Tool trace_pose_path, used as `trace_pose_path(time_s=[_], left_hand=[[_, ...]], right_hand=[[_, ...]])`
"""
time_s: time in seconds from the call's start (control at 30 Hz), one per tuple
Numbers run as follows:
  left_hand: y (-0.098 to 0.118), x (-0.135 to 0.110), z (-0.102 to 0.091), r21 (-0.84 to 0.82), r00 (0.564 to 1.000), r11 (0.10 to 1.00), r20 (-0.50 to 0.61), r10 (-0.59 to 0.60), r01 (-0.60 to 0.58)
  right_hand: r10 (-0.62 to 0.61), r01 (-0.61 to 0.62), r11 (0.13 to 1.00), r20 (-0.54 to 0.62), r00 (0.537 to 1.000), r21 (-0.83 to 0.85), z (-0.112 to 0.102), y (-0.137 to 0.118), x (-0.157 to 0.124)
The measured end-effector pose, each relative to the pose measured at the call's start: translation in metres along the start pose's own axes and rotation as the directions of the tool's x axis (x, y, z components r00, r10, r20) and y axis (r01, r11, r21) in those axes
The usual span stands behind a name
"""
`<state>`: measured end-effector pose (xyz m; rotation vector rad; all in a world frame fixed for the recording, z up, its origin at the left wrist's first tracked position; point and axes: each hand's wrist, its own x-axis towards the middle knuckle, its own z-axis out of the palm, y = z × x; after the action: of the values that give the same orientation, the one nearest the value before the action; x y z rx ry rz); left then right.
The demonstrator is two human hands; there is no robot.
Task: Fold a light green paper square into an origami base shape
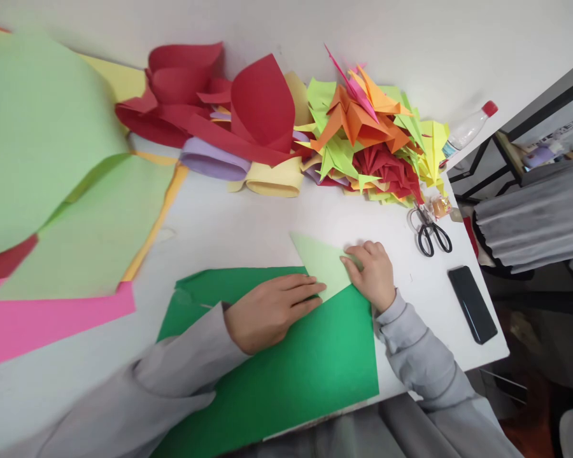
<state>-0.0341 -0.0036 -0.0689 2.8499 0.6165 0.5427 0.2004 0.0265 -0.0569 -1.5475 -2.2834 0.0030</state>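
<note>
Dark green sheet (pixel 305 362) at front edge of surface. On it, light green folded paper (pixel 322 264). Left hand (pixel 267 310) flat, fingers stretched, presses paper's lower edge. Right hand (pixel 373 272), fingers curled, pins right corner. Risk: paper slips on smooth sheet, crease probably goes crooked.

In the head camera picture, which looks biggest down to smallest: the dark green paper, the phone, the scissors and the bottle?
1. dark green paper, by far
2. phone
3. scissors and bottle look about alike; the bottle is farther away, so unranked
</note>
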Motion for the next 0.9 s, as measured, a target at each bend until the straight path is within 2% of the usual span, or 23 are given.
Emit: trace_pose_path(time_s=[0.43, 0.63, 0.9], left_hand=[[0.012, 0.01, 0.002, 0.07, 0.996, 0.995, 0.027, -0.079, 0.077], [0.014, 0.014, 0.002, 0.135, 0.995, 0.985, -0.006, -0.103, 0.103], [0.014, 0.018, -0.003, 0.125, 0.993, 0.985, 0.013, -0.12, 0.117]], right_hand=[[0.012, -0.012, 1.0, 0.01, 1.0, -0.013, -0.002, -0.002, 0.001], [0.022, -0.022, 1.0, 0.023, 0.999, -0.011, -0.003, -0.003, 0.001], [0.03, -0.03, 1.0, 0.004, 1.0, -0.003, -0.003, -0.004, 0.0]])
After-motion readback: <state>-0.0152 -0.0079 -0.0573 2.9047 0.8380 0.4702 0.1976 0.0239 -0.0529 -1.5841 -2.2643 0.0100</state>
